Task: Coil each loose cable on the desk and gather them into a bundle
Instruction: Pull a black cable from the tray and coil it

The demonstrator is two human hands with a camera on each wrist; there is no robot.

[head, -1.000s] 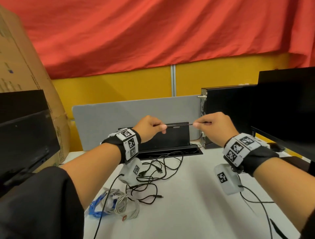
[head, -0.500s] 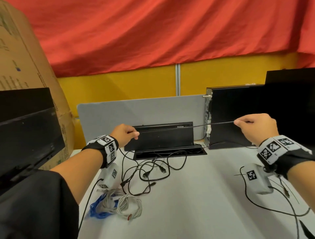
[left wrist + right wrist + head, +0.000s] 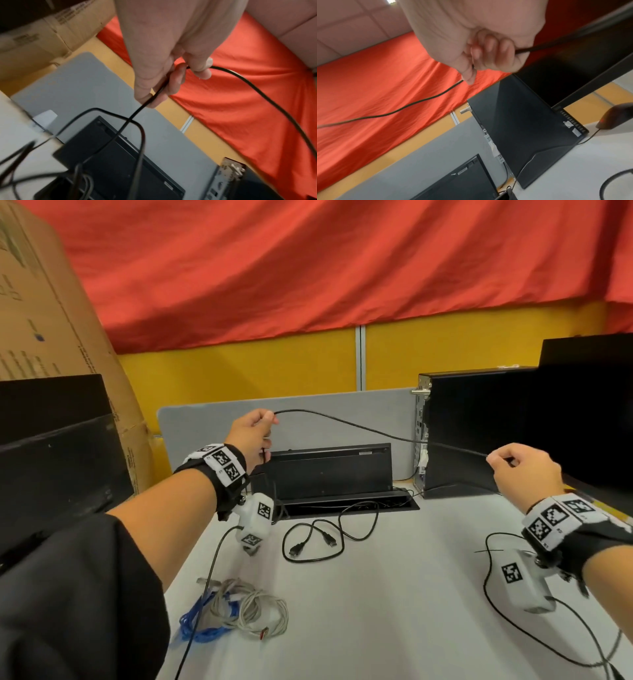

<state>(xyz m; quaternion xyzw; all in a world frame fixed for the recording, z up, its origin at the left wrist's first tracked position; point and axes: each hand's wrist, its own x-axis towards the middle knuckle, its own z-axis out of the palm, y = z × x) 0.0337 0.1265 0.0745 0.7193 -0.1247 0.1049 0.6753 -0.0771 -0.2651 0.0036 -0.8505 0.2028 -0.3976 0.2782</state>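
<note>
A thin black cable hangs slack in the air between my two hands above the white desk. My left hand is raised at the left and pinches one part of it, the cable passing between thumb and fingers and dropping toward the desk. My right hand grips the cable at the right, in front of the black computer case. A second black cable lies looped on the desk with both plugs showing. A coiled grey and blue cable bundle lies near my left arm.
A black cable tray box stands open at the desk's back, before a grey divider. Black monitors stand at the left and right. A cardboard box leans at the far left. A mouse sits by the right monitor.
The taut cable has gone slack and now sags. My left hand rose and moved right, my right hand moved right and lower. Fewer loose loops lie on the desk.
</note>
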